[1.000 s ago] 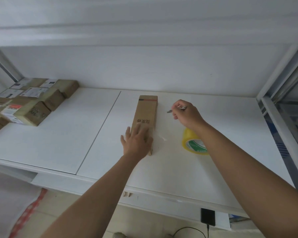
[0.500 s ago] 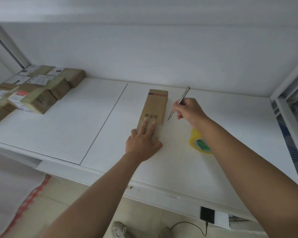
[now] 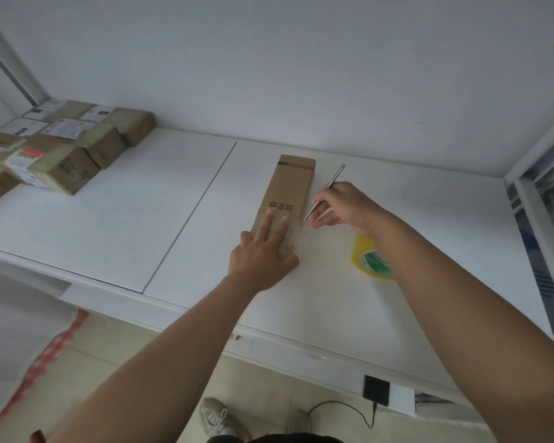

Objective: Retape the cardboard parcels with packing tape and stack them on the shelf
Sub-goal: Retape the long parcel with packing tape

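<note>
In the head view, the left hand [image 3: 263,254] lay flat with straight fingers on the near end of the long cardboard parcel [image 3: 288,193], at the middle of the white shelf [image 3: 109,219]. The right hand [image 3: 343,206], just right of the parcel, pinched a thin metal blade tool [image 3: 325,191], its tip touching the parcel's right edge. The yellow tape roll [image 3: 370,260] lay partly hidden under the right forearm, and the other parcels [image 3: 61,148] sat in the upper left.

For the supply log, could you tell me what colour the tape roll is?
Yellow, with a green and white core label; the tape roll shows in the head view.

Lighting: dim, flat, diffuse; shadows faint and soft. No glare. Focus sharp. Wide-angle bending at edges.
</note>
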Demonstrator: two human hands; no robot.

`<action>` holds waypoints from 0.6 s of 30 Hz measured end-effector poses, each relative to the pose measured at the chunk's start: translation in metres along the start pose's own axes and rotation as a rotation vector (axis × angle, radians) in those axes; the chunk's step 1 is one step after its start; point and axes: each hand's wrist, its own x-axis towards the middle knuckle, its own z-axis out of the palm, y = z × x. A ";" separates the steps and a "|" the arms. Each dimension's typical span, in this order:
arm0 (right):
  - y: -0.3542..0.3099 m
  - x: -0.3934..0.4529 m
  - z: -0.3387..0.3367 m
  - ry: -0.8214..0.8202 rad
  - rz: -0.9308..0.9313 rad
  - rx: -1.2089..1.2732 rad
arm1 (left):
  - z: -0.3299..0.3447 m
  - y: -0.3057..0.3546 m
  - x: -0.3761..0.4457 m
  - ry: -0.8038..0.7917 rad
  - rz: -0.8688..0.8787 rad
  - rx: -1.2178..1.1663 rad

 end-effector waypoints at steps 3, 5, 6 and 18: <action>-0.001 0.000 0.001 -0.025 -0.001 -0.013 | 0.000 0.001 0.001 -0.001 -0.002 0.010; -0.001 -0.001 0.000 -0.034 -0.010 -0.017 | 0.001 0.001 0.001 0.009 -0.001 0.012; -0.001 -0.002 0.000 -0.036 -0.016 -0.019 | 0.001 0.001 0.001 0.014 0.000 0.010; 0.001 -0.002 0.000 -0.037 -0.049 -0.048 | 0.001 0.001 0.000 0.020 0.003 0.000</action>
